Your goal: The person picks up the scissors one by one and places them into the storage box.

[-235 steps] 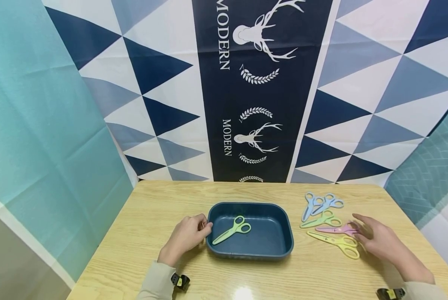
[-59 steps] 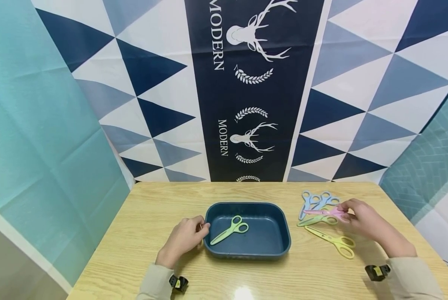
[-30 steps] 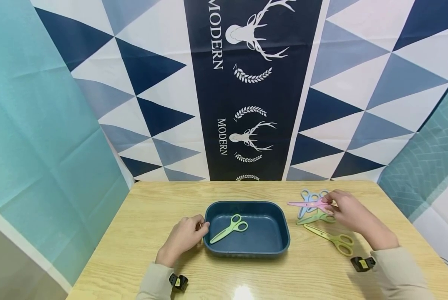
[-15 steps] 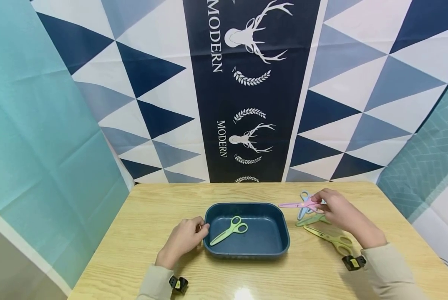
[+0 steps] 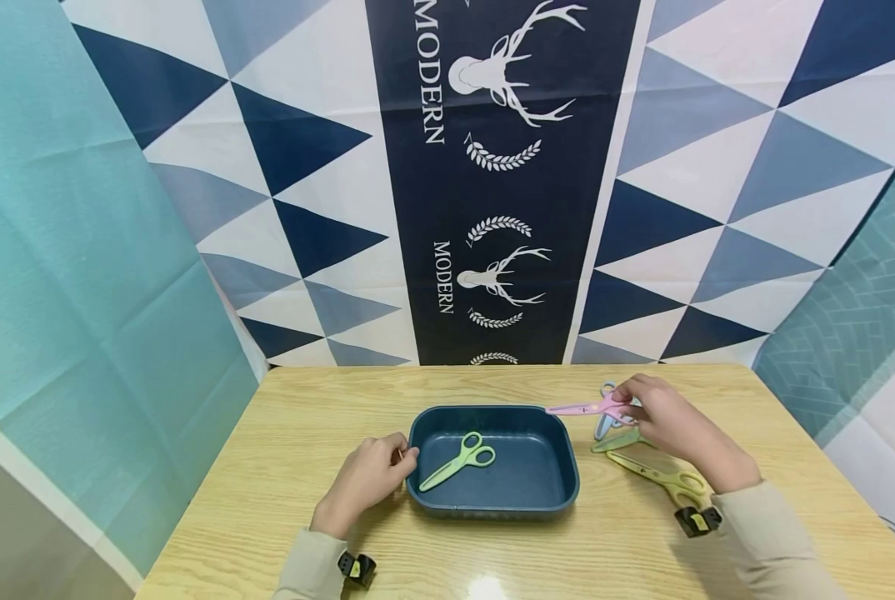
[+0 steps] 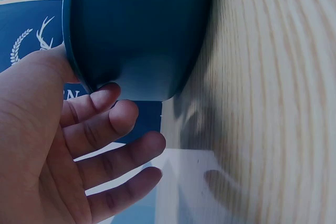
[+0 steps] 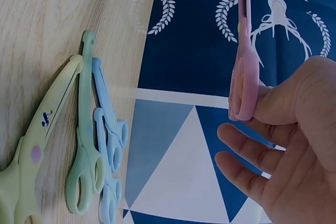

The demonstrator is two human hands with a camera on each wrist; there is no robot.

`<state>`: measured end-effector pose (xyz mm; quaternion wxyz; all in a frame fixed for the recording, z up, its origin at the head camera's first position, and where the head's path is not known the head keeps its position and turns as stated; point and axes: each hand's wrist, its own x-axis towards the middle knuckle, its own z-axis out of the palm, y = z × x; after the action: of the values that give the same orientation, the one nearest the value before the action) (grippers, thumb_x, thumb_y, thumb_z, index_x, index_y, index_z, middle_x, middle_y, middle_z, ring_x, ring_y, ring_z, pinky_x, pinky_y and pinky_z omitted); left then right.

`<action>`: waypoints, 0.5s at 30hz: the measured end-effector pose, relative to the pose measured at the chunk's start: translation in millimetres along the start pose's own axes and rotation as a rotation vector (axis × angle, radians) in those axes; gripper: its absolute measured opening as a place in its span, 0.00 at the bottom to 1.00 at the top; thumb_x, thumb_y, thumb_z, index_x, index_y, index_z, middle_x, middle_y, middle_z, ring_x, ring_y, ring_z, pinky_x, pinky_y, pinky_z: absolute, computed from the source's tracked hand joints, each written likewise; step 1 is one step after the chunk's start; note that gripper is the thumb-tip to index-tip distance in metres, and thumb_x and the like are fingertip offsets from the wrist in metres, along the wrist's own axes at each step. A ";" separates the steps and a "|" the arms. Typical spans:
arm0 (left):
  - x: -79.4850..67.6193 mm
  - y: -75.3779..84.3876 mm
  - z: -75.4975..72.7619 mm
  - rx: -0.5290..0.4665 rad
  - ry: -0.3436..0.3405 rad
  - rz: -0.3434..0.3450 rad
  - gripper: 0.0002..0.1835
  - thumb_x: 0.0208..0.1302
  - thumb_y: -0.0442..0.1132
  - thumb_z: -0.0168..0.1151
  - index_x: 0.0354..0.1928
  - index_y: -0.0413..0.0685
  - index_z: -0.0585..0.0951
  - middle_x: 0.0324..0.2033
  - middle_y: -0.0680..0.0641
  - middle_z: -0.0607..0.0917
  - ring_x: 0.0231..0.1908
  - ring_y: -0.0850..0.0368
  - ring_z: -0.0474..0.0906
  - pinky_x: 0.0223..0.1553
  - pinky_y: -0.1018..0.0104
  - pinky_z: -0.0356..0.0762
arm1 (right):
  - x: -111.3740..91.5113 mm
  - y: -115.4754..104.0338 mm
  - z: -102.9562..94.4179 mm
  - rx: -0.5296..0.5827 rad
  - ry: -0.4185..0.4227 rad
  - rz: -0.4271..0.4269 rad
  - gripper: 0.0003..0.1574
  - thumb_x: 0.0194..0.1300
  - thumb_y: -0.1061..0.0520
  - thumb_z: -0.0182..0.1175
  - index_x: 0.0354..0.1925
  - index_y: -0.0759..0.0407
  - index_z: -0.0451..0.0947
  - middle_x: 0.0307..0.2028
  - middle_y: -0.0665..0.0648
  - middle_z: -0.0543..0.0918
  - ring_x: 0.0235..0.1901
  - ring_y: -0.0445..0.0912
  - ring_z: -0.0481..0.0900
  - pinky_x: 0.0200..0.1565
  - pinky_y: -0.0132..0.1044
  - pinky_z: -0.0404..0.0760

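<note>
My right hand (image 5: 668, 423) pinches pink scissors (image 5: 578, 409) by their handle loops. Their blades point left, the tip overlapping the far right corner of a dark blue tray (image 5: 492, 510) in the head view. The right wrist view shows thumb and index finger on the loops of the pink scissors (image 7: 244, 85), held above the table, with the other fingers spread. My left hand (image 5: 368, 477) pinches the left rim of the tray; in the left wrist view its index fingertip touches the outer wall (image 6: 142, 40) and the thumb's end is hidden. Green scissors (image 5: 458, 462) lie inside the tray.
Yellow scissors (image 5: 653, 475), green scissors (image 7: 84, 145) and two pairs of light blue scissors (image 7: 107, 114) lie right of the tray on the wooden table (image 5: 305, 400), partly under my right hand in the head view. A patterned cloth (image 5: 327, 167) hangs behind the table.
My right hand has picked up the pink scissors from beside the yellow ones and carried them left, over the blue scissors, to the tray's corner. My left hand stays at the tray's rim.
</note>
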<state>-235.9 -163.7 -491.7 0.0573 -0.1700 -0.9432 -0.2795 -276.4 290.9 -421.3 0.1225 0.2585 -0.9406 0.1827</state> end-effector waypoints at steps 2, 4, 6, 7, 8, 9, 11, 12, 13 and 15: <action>0.0 -0.1 0.0 0.000 0.001 0.000 0.13 0.75 0.49 0.58 0.29 0.59 0.76 0.12 0.63 0.73 0.12 0.68 0.66 0.18 0.71 0.63 | 1.1 -1.5 -0.3 -0.002 0.000 -0.002 0.11 0.58 0.76 0.64 0.38 0.65 0.81 0.36 0.56 0.83 0.39 0.51 0.81 0.44 0.50 0.84; 0.0 -0.4 0.2 -0.001 0.000 -0.002 0.13 0.75 0.49 0.58 0.29 0.59 0.76 0.12 0.63 0.73 0.12 0.68 0.66 0.18 0.71 0.63 | 2.4 -2.4 -0.1 -0.005 0.005 -0.013 0.11 0.58 0.76 0.64 0.38 0.65 0.81 0.36 0.55 0.83 0.38 0.50 0.81 0.44 0.50 0.84; -0.1 -0.7 0.2 -0.002 -0.002 -0.006 0.13 0.75 0.49 0.58 0.29 0.59 0.76 0.12 0.63 0.73 0.12 0.68 0.66 0.18 0.71 0.63 | 3.9 -3.2 0.5 -0.011 0.012 -0.034 0.10 0.59 0.75 0.65 0.37 0.65 0.81 0.35 0.55 0.83 0.38 0.49 0.81 0.43 0.49 0.84; -0.1 -0.9 0.4 -0.002 -0.002 -0.006 0.13 0.75 0.49 0.58 0.29 0.59 0.76 0.12 0.63 0.73 0.12 0.68 0.66 0.18 0.71 0.63 | 4.7 -3.2 1.0 -0.012 0.016 -0.044 0.10 0.59 0.75 0.65 0.37 0.65 0.81 0.35 0.55 0.83 0.37 0.49 0.80 0.42 0.48 0.84; -0.1 -1.0 0.4 -0.002 -0.002 -0.007 0.13 0.75 0.49 0.58 0.29 0.59 0.76 0.12 0.63 0.73 0.12 0.68 0.66 0.18 0.71 0.63 | 5.3 -2.8 1.9 -0.014 0.018 -0.056 0.10 0.58 0.75 0.65 0.37 0.65 0.81 0.35 0.55 0.83 0.37 0.49 0.80 0.41 0.48 0.84; -0.1 -1.0 0.5 -0.002 -0.002 -0.006 0.13 0.75 0.49 0.58 0.29 0.59 0.76 0.12 0.63 0.73 0.12 0.68 0.66 0.18 0.71 0.63 | 5.9 -3.0 2.5 -0.016 0.020 -0.064 0.10 0.58 0.75 0.66 0.36 0.65 0.81 0.34 0.55 0.83 0.36 0.49 0.80 0.41 0.48 0.83; -0.1 -1.0 0.7 -0.003 -0.004 -0.003 0.13 0.75 0.49 0.58 0.29 0.59 0.76 0.12 0.63 0.73 0.12 0.68 0.66 0.18 0.71 0.63 | 6.8 -3.4 3.8 -0.024 0.022 -0.074 0.11 0.58 0.76 0.66 0.36 0.64 0.81 0.35 0.54 0.83 0.37 0.49 0.80 0.41 0.48 0.83; 0.0 -1.0 0.8 -0.004 -0.005 -0.001 0.13 0.75 0.49 0.57 0.29 0.59 0.76 0.12 0.63 0.73 0.12 0.68 0.66 0.18 0.71 0.63 | 7.1 -3.8 4.3 -0.026 0.023 -0.077 0.11 0.58 0.76 0.66 0.36 0.64 0.82 0.35 0.54 0.83 0.37 0.49 0.81 0.41 0.48 0.83; 0.0 -1.0 0.9 -0.004 -0.005 -0.001 0.13 0.75 0.49 0.57 0.29 0.59 0.76 0.12 0.63 0.73 0.12 0.68 0.66 0.18 0.71 0.64 | 7.4 -4.1 5.0 -0.032 0.022 -0.080 0.11 0.58 0.76 0.66 0.36 0.64 0.82 0.35 0.54 0.83 0.37 0.49 0.81 0.42 0.48 0.83; -0.1 -0.7 0.9 -0.009 -0.007 -0.001 0.13 0.75 0.49 0.57 0.29 0.59 0.76 0.12 0.63 0.73 0.12 0.67 0.66 0.18 0.71 0.64 | 8.1 -6.4 5.6 -0.043 0.019 -0.083 0.12 0.58 0.75 0.67 0.37 0.63 0.82 0.35 0.54 0.83 0.37 0.50 0.81 0.42 0.49 0.83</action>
<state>-236.1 -163.8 -492.8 0.0530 -0.1705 -0.9423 -0.2830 -280.6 280.0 -421.9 0.1443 0.2929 -0.9316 0.1596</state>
